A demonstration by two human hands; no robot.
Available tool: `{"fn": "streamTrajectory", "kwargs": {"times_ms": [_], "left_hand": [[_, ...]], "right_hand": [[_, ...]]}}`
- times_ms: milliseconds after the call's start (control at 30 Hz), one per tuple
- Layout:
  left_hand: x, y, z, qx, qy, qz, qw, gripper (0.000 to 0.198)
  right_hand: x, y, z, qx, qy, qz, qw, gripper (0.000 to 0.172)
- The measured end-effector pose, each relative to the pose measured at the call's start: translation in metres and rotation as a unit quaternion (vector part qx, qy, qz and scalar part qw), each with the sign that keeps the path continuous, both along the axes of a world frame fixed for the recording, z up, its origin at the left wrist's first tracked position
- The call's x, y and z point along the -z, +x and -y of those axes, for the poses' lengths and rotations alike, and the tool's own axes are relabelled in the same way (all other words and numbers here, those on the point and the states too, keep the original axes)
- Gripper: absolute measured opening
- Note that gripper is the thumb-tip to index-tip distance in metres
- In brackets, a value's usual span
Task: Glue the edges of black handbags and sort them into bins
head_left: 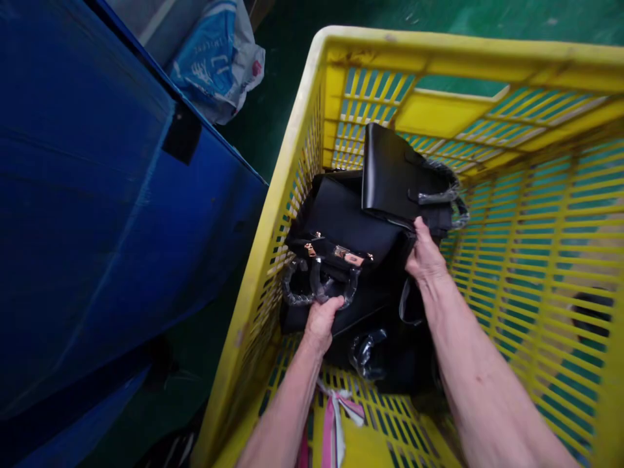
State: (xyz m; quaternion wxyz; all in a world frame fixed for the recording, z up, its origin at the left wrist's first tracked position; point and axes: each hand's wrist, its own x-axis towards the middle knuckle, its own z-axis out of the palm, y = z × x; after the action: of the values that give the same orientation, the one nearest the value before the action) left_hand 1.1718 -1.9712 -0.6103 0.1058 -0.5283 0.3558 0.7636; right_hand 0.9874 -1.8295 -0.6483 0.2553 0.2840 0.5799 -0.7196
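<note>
Several black handbags lie piled in a large yellow slatted crate (441, 114). My left hand (322, 322) is closed on the plastic-wrapped handles of a black handbag (348, 214) with gold-coloured clasps, at the left of the pile. My right hand (426, 257) grips the lower edge of another black bag (390, 172), tilted on top of the pile, its wrapped handles pointing right. Below, between my arms, a clear-wrapped handle (368, 354) curls up from a further dark bag.
A blue bin or panel (97, 195) stands close along the crate's left side. Beyond it a blue and white plastic bag (217, 62) rests by the green floor (287, 39). A pink and white cloth strip (335, 422) is tied to the crate's near side.
</note>
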Motion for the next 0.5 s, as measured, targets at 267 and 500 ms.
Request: {"fn": "streamTrajectory", "kwargs": {"times_ms": [267,500], "left_hand": [[-0.103,0.05,0.016,0.101,0.005,-0.014,0.995,0.033],[-0.245,0.081,0.042,0.207,0.021,0.011,0.978,0.025]], "right_hand": [[-0.077,0.073,-0.004,0.075,-0.02,0.062,0.995,0.035],[-0.22,0.132,-0.016,0.069,0.011,0.022,0.997,0.024]]}}
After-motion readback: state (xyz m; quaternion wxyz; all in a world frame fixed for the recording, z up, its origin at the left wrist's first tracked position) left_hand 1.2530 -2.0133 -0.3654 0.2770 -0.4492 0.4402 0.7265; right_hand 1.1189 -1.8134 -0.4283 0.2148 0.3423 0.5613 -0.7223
